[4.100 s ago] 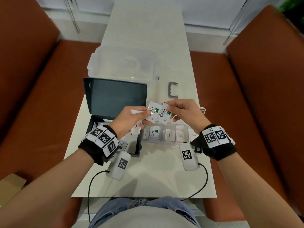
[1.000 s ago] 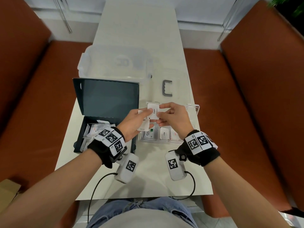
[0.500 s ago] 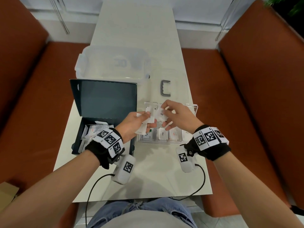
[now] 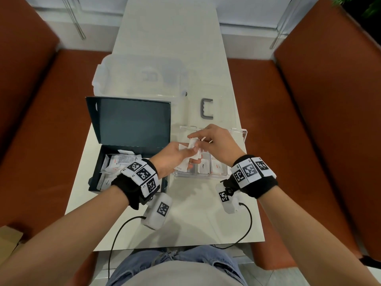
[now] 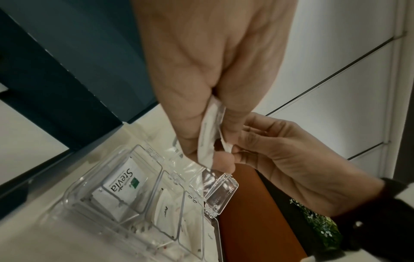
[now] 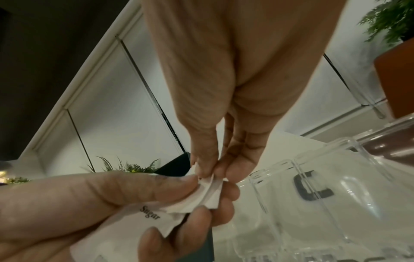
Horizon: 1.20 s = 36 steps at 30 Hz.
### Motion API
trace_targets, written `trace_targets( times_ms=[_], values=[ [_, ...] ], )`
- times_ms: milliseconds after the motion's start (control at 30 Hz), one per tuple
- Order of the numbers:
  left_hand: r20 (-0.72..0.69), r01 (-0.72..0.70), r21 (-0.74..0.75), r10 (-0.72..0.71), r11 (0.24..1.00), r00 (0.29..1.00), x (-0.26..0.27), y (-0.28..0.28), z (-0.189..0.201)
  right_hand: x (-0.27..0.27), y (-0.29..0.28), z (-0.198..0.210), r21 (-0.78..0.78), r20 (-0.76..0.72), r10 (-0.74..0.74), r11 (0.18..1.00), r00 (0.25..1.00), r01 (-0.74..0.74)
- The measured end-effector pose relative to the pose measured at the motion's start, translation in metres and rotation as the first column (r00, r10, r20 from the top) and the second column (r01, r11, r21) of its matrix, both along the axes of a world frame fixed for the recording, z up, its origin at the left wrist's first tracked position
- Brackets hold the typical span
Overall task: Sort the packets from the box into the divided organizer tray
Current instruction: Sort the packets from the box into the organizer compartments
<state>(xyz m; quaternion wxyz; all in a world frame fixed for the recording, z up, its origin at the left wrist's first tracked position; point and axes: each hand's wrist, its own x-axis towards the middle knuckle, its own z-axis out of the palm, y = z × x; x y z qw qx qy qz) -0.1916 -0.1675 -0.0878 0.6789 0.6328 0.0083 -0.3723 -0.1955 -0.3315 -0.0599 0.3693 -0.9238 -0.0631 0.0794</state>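
My left hand (image 4: 186,151) grips a small stack of white packets (image 4: 184,162) above the left end of the clear divided organizer tray (image 4: 239,133). My right hand (image 4: 195,142) pinches the top edge of one packet (image 4: 192,143) in that stack. In the right wrist view the thumb and forefinger nip that packet's corner (image 6: 210,182), and a packet marked Sugar (image 6: 152,214) lies in the left fingers. The tray (image 5: 74,193) holds a Stevia packet (image 5: 122,182) in its end compartment and white packets in the others. The dark open box (image 4: 97,178), with several packets (image 4: 121,161), sits at the left.
A clear plastic bin (image 4: 140,77) stands behind the box's raised lid (image 4: 132,120). A grey handle (image 4: 206,109) lies on a clear lid behind the tray. Brown benches (image 4: 309,120) flank the narrow white table (image 4: 195,213). Cables trail to the front edge.
Four seconds ago both hands held Stevia packets up. Since then the hands have come down over the tray, and the right fingers have gone from a flat hold to a pinch on the top packet.
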Motion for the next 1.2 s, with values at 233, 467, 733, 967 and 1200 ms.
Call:
trace_targets(
  times_ms=[233, 467, 733, 967, 1200],
  values=[
    [0.050, 0.015, 0.005, -0.015, 1.000, 0.999, 0.004, -0.002, -0.005, 0.004, -0.009, -0.009, 0.209, -0.122, -0.120, 0.967, 0.985, 0.144],
    [0.146, 0.027, 0.077, -0.038, 0.997, 0.988, 0.002, -0.005, -0.014, 0.005, -0.016, -0.014, 0.350, -0.218, -0.134, 0.914, 0.967, 0.206],
    [0.174, 0.015, 0.155, -0.043, 0.988, 0.984, 0.004, -0.004, -0.016, 0.009, -0.026, -0.031, 0.327, -0.234, -0.265, 0.885, 0.935, 0.333],
    [0.137, -0.125, 0.211, 0.098, 0.969, 0.986, 0.010, 0.011, -0.025, 0.003, -0.035, -0.067, 0.086, -0.212, -0.360, 0.919, 0.909, 0.384],
    [0.108, -0.153, 0.200, 0.133, 0.968, 0.985, 0.004, 0.014, -0.028, 0.004, -0.019, -0.080, 0.086, 0.017, -0.376, 0.924, 0.927, 0.373]
  ],
)
